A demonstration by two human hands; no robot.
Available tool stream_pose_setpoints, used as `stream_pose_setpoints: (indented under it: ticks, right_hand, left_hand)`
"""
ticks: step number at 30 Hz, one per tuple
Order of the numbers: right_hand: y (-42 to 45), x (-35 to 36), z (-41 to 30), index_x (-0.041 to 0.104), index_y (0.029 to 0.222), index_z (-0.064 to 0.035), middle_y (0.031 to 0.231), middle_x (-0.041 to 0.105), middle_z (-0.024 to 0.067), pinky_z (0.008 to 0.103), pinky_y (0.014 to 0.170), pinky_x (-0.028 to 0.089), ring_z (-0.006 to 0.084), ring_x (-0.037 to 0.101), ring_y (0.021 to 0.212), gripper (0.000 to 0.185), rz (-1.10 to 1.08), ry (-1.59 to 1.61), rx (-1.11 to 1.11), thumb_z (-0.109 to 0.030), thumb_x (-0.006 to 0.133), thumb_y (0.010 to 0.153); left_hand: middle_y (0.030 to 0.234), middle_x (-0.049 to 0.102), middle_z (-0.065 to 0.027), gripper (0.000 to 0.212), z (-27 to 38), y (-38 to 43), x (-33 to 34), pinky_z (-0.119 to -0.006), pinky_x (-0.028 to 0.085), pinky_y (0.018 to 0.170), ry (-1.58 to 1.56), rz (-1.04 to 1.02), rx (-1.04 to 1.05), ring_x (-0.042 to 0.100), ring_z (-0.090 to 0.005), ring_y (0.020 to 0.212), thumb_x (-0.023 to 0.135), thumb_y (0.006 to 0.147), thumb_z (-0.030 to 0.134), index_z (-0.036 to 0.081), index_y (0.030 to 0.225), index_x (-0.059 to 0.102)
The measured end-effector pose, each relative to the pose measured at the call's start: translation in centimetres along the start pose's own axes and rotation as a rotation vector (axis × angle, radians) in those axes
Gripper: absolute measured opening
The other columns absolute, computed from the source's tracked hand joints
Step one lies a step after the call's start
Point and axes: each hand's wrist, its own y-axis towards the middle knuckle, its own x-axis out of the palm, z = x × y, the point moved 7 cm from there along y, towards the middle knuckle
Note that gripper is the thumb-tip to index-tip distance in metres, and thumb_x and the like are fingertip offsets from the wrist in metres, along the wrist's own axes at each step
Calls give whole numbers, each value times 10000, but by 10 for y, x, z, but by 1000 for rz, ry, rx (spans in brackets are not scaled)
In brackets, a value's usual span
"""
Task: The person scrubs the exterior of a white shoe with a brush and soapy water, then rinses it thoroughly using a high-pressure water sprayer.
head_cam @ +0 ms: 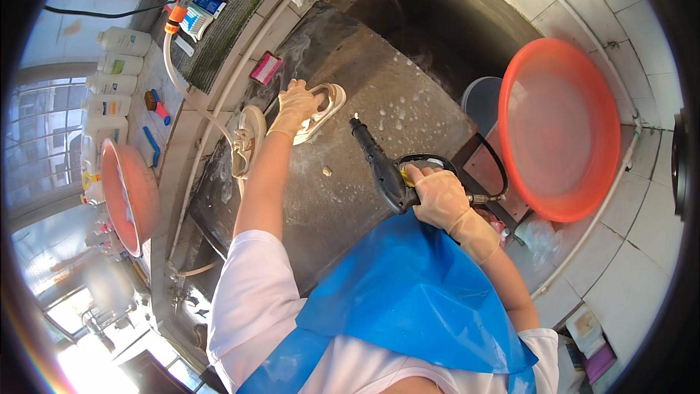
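My left hand [297, 106], in a thin translucent glove, is on a light-coloured shoe [330, 105] lying on the wet stone slab; its fingers reach the shoe's opening and hide part of it. Left of that wrist lies a second, similar shoe [249, 137] with laces. My right hand [442, 195], gloved too, grips the handle of a black spray gun [377, 156], whose nozzle points over the slab toward the upper left. A hose runs from the gun's handle. Small patches of foam or water dot the slab [328, 213].
A pink-and-white scrub brush [266, 68] lies at the slab's upper edge. An orange basin [558, 131] stands at right, another basin [136, 197] at left. Brushes [157, 107] and white bottles [112, 85] line the ledge. A dark trough [454, 16] lies beyond the slab.
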Motion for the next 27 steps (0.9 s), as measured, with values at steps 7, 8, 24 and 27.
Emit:
stream_pose_setpoints:
  ticks: [7,8,24,27]
  right_hand:
    - [0,7,2,542,1274,-47,921,653,168,439,790,506,353,636,889,634,-75,29,-2,-146,668,661]
    - [0,8,2,542,1275,-46,920,653,168,440,789,506,354,637,886,629,-68,33,-5,-145,660,665]
    - [-4,10,-1,574,1224,-32,852,663,157,432,732,514,343,654,832,500,-24,27,-61,-100,595,728]
    - [-6,10,0,579,1229,-29,851,665,159,425,727,513,336,652,821,513,-31,38,-51,-99,597,721]
  left_hand:
    - [1326,580,-170,486,-79,-58,39,-366,404,1037,-896,76,116,578,-300,1171,554,925,427,51,1220,640]
    - [1305,598,-164,466,-85,-68,44,-371,411,1027,-1019,53,118,586,-300,1160,560,925,417,61,1213,648]
    - [1288,600,-154,347,-11,2,5,-397,420,1059,-20,165,-219,547,-326,1236,571,845,219,63,1124,708]
    - [1337,569,-172,349,3,31,14,-399,440,1049,187,-56,-59,539,-333,1251,568,884,248,45,1134,703]
